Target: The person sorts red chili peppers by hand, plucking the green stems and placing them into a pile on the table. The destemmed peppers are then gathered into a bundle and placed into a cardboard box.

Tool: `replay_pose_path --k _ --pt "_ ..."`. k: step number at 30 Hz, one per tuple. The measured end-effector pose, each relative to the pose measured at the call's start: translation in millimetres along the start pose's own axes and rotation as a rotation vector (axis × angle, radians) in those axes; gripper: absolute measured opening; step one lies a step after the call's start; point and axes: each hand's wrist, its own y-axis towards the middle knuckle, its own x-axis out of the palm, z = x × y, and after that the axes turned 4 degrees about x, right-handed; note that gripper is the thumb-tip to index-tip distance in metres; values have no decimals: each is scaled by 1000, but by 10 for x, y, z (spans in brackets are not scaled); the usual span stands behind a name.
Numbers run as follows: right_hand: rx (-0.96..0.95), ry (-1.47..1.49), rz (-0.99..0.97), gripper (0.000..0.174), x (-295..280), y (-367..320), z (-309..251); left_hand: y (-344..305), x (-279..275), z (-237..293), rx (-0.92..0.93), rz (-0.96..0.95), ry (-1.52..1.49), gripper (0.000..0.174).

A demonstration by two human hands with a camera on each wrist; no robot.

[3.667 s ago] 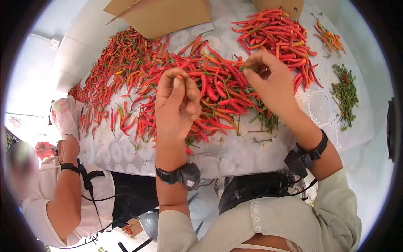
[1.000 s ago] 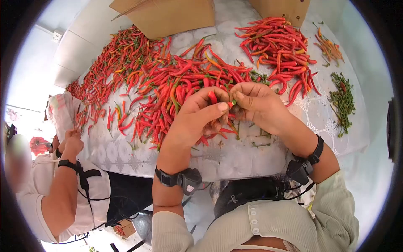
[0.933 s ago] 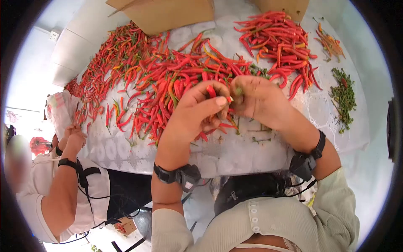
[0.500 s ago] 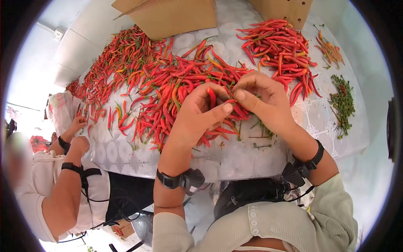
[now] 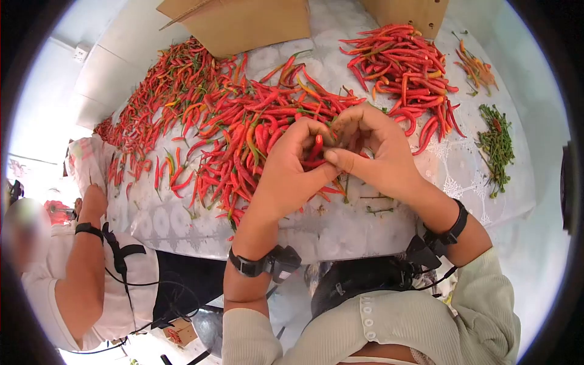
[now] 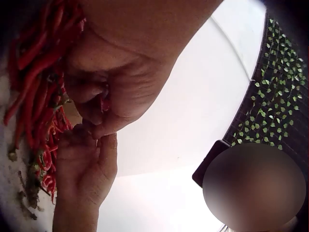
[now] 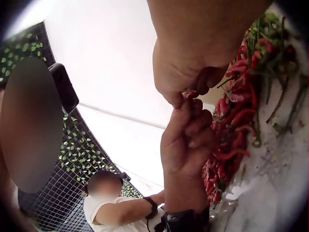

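Both hands meet at the fingertips over the near edge of a loose pile of red chili peppers (image 5: 243,143). My left hand (image 5: 288,174) curls round red chili peppers (image 5: 318,143), one blunt end poking up between thumb and fingers. From the right, my right hand (image 5: 389,159) brings a bent thumb and forefinger to the left fingertips. In the right wrist view, a bit of red chili (image 7: 191,94) shows where the fingers pinch. The left wrist view shows red (image 6: 105,103) inside the left hand; most of what it holds is hidden by the fingers.
A second chili heap (image 5: 407,73) lies at the back right, with green stems (image 5: 496,149) and a few orange-brown peppers (image 5: 477,67) beyond. Cardboard boxes (image 5: 243,27) stand behind. Another person (image 5: 85,274) works at the left over smaller peppers (image 5: 176,85).
The hands were apart 3.7 seconds ago and have come together. A green stem end showed between them one second ago; no green shows there now. Right fingers moved off slightly, then back in.
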Motion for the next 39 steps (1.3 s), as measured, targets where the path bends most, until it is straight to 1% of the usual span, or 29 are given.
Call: replay_pose_path --k 1,4,7,10,13,16,19,22,25,28,29,31,33,34,36,37,39 --pt "13 -6 -1 28 -1 -6 1 -6 17 28 -42 4 -35 32" --pt "-37 -58 26 28 39 -4 31 -13 8 -55 6 -37 163 38" --pt "1 -76 17 26 7 22 42 -11 75 -114 15 17 46 38" --pt "95 31 -1 21 -1 23 44 -26 52 -28 -73 -7 126 39" --pt "61 142 -1 20 -2 26 83 -38 57 -11 -52 -10 -50 36" --pt "-38 174 107 20 13 51 125 -39 -29 156 -295 -58 -316 36" --pt "23 247 95 21 -18 38 82 -23 -89 136 -360 -57 -531 41" --pt "9 222 99 20 -12 26 71 -10 -98 86 -406 -59 -569 47" --pt "-42 53 81 18 -31 4 69 -23 -28 106 -382 -9 -480 48" --pt "-72 22 160 16 -1 -11 35 -42 -44 102 -331 -55 -318 48" --pt "-103 -68 188 15 3 -6 32 -45 -55 104 -302 -48 -301 47" --pt "-168 -245 243 15 -14 21 64 -35 -103 141 -281 46 -276 46" --pt "-300 -524 240 18 -71 46 189 59 -130 229 -238 155 -209 42" --pt "-353 -666 234 19 -90 46 238 146 -120 295 -204 127 -166 41" --pt "-321 -695 151 22 -85 14 273 241 -28 467 -150 95 -95 40" --pt "-299 -703 101 24 -62 -7 286 328 58 627 -168 28 -22 37" --pt "-316 -716 80 20 -25 -30 316 568 242 811 -85 -121 90 34"
